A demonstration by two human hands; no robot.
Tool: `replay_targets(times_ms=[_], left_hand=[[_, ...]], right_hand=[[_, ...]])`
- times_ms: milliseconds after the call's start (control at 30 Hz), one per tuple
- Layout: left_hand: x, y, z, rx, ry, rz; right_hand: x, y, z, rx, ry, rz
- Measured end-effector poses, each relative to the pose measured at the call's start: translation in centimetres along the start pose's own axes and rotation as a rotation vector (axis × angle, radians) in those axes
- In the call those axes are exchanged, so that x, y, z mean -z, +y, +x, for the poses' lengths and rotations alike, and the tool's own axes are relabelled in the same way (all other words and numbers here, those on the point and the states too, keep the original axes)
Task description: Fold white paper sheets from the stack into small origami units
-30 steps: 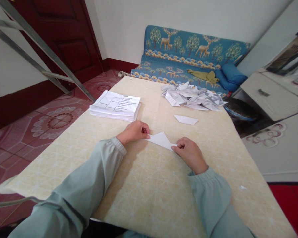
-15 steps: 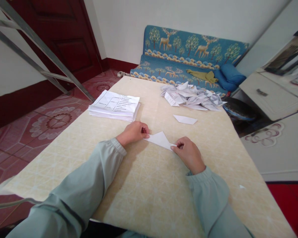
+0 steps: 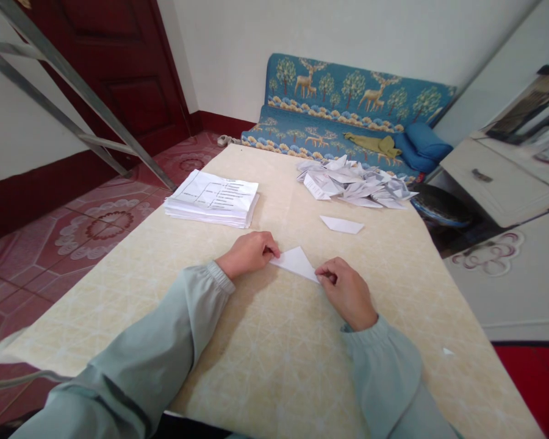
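Observation:
A small folded piece of white paper [image 3: 296, 261], roughly triangular with its peak pointing away from me, is held between both hands over the table. My left hand [image 3: 251, 253] pinches its left corner between thumb and fingers. At the right corner, my right hand [image 3: 346, 289] is closed on the paper in the same way. Just beyond the right hand lies a separate folded paper strip [image 3: 341, 225] with slanted ends. A stack of printed sheets [image 3: 211, 198] sits past my left hand. Farther back on the right is a heap of folded paper pieces [image 3: 352, 181].
The table [image 3: 274, 347] has a pale patterned cover. A tiny paper scrap [image 3: 448, 352] lies near its right side. Behind the table stands a blue sofa [image 3: 329, 116] with a deer print. A metal ladder frame [image 3: 73, 79] leans at the left, and a white cabinet [image 3: 494, 183] stands right.
The paper's right end, which stuck out narrowly before, now looks tucked or folded in at my right fingers. Both hands keep their grip; the view has tilted slightly upward.

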State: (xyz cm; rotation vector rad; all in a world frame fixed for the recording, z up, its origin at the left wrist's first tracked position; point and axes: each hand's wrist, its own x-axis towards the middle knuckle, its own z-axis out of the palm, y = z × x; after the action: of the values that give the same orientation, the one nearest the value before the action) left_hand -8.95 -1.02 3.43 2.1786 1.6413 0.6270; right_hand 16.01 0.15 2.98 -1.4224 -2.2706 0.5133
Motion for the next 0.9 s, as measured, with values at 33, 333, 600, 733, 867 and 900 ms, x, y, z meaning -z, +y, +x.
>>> replay_targets(times_ms=[33, 333, 600, 733, 867, 900], left_hand=[[-0.1, 0.2, 0.0, 0.023, 0.008, 0.017], [-0.7, 1.3, 0.0, 0.106, 0.058, 0.132], [-0.7, 0.4, 0.2, 0.067, 0.032, 0.037], [-0.8, 0.3, 0.3, 0.026, 0.044, -0.027], [-1.0, 0.1, 0.4, 0.004, 0.067, -0.096], [-1.0, 0.0, 0.4, 0.002, 0.068, -0.116]], right_hand=[[0.0, 0.0, 0.0, 0.0, -0.003, 0.002], [-0.4, -0.6, 0.0, -0.072, 0.043, -0.108], [-1.1, -1.0, 0.4, -0.016, 0.055, -0.113], [-1.4, -0.8, 0.3, 0.015, 0.078, -0.088], [-1.7, -0.8, 0.2, 0.034, 0.114, -0.028], [-1.7, -0.7, 0.2, 0.033, 0.12, -0.003]])
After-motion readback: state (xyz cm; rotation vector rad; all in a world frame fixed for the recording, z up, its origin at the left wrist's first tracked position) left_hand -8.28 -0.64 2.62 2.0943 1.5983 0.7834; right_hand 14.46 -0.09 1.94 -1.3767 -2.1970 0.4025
